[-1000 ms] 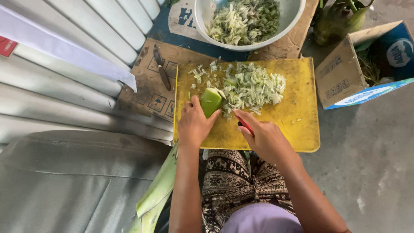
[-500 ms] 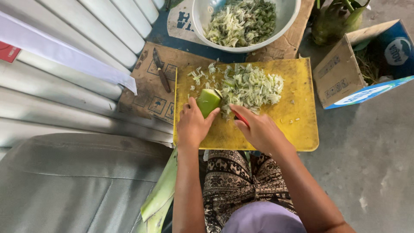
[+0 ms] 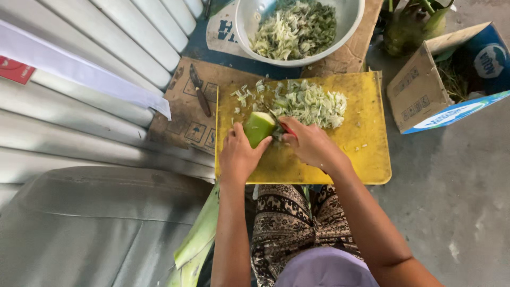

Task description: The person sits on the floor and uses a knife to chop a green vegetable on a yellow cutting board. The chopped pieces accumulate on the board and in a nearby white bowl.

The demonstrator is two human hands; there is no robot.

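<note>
Your left hand point(image 3: 239, 154) is closed in a firm grip around a pale green stalk point(image 3: 259, 127), pinning it flat against the yellow cutting board point(image 3: 366, 143), with its cut end facing the pile. Your right hand point(image 3: 311, 143) is closed around a knife with a red handle point(image 3: 288, 129), of which only a sliver shows past your fingers; the blade sits right at the stalk's cut face, though most of it is hidden.

The step in hand looks like slicing: the stalk is being cut into thin pieces, and a heap of pale chopped shreds point(image 3: 311, 103) lies on the board just beyond the blade, touching the cutting spot. A large white bowl point(image 3: 350, 32) beyond the board already holds more of the same shredded greens.

Judging from how things lie, the next cut calls for feeding the stalk a little toward the blade while you keep your left fingertips curled back from the edge, since they sit very close to it. The growing heap crowds the cutting spot, so it may need pushing aside.

A second, dark-handled knife point(image 3: 199, 90) lies unused on the flattened cardboard point(image 3: 180, 114) to the left of the board. An open cardboard box point(image 3: 419, 90) stands to the right, and long green leaves point(image 3: 199, 239) lie beside your left knee.
</note>
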